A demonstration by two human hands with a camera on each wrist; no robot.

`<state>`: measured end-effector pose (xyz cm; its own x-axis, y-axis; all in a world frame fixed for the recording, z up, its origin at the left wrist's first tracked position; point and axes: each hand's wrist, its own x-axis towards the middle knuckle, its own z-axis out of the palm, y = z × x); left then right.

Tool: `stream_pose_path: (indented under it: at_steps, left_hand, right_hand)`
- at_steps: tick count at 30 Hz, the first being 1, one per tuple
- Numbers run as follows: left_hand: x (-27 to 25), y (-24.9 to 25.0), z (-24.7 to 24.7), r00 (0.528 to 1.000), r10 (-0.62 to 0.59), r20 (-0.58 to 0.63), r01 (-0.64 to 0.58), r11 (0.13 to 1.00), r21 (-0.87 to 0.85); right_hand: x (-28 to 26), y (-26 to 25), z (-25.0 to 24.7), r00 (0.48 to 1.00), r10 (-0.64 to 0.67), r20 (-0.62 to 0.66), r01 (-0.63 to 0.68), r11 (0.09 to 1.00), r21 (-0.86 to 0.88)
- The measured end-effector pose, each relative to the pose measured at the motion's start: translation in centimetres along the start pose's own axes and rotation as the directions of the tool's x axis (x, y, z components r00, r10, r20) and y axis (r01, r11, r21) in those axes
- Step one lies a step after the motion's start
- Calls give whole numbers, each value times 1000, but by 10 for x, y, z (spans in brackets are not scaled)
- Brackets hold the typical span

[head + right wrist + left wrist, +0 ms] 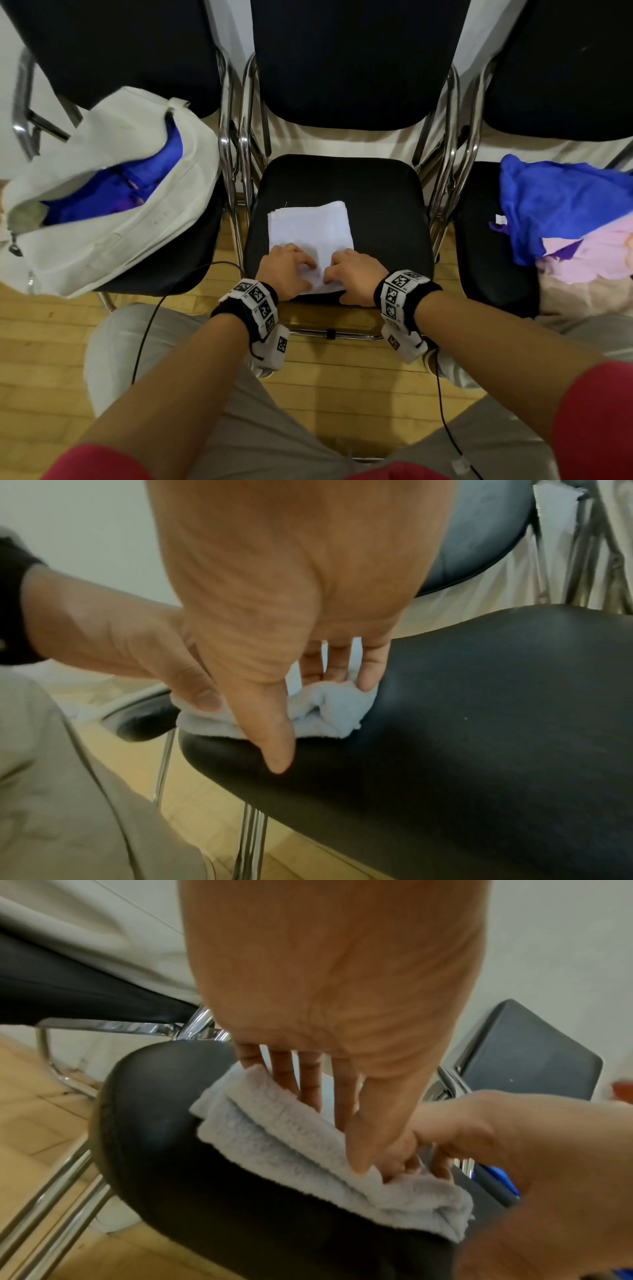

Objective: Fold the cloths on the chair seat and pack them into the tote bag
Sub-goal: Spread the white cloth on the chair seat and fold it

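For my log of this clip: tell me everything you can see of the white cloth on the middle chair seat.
The white cloth looks like soft terry towelling, folded into a rough rectangle with several stacked layers showing at its edges. It lies flat on the black seat of the middle chair, toward the front edge. The left hand and the right hand both grip its near edge, fingers on top and bunching the fabric there. Its far end lies smooth and untouched.

Soft, even indoor light; glare on the chrome tube chair frames (239, 144); wide-angle bending at edges; wrist views blurred.
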<state>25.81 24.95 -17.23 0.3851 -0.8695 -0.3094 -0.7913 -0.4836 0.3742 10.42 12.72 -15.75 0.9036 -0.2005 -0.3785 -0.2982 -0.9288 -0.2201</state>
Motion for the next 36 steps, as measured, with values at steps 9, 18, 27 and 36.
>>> stream_pose_path:
  at_steps: [9, 18, 27, 36]
  left_hand:
    - [-5, 13, 7, 1000, -22, 6, 20, 983, 183]
    - [-9, 37, 8, 993, -82, -85, 99, 971, 217]
    - [-4, 53, -10, 994, -31, 109, 18, 992, 124]
    - [-14, 41, -18, 980, -40, 196, 74, 983, -165]
  right_hand:
    - [9, -5, 4, 999, -20, -46, 14, 992, -123]
    - [-7, 14, -16, 967, 241, -78, -148, 787, 599]
    - [-30, 24, -19, 993, 84, -82, -76, 993, 94]
    - [-35, 40, -21, 978, 197, -67, -137, 853, 504]
